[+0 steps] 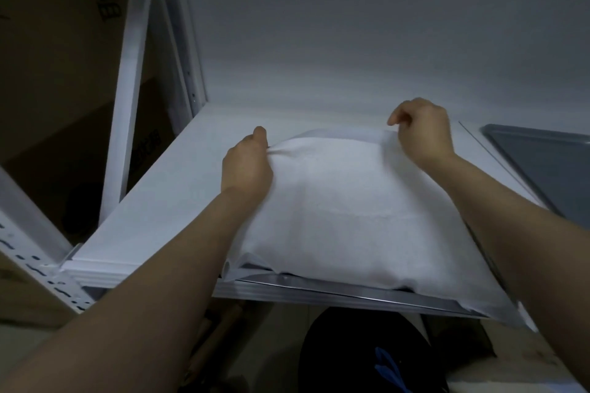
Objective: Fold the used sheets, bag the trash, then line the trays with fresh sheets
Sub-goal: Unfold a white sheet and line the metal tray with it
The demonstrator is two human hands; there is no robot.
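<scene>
A thin white paper sheet point(351, 217) lies draped over a shallow silver metal tray point(319, 282) at the front edge of a white rack shelf point(153, 207), right of its middle. The sheet hides almost all of the tray; only the tray's near rim shows, and the sheet's near corners hang past it. The left hand point(247, 166) pinches the sheet's far left corner with curled fingers, and the paper puckers there. The right hand point(421, 131) has its fingers curled at the far right corner and seems to pinch the edge, though the grip itself is hidden behind the knuckles. Both forearms reach in over the shelf's front edge on either side of the sheet.

A second grey tray point(542, 163) lies bare towards the shelf's right end, apart from the covered one. A white perforated rack upright point(127, 105) stands at the shelf's left end, with brown cardboard boxes point(48, 41) beyond it. Below the front edge sits a black bag point(351, 354) with a blue strip point(386, 364) on it.
</scene>
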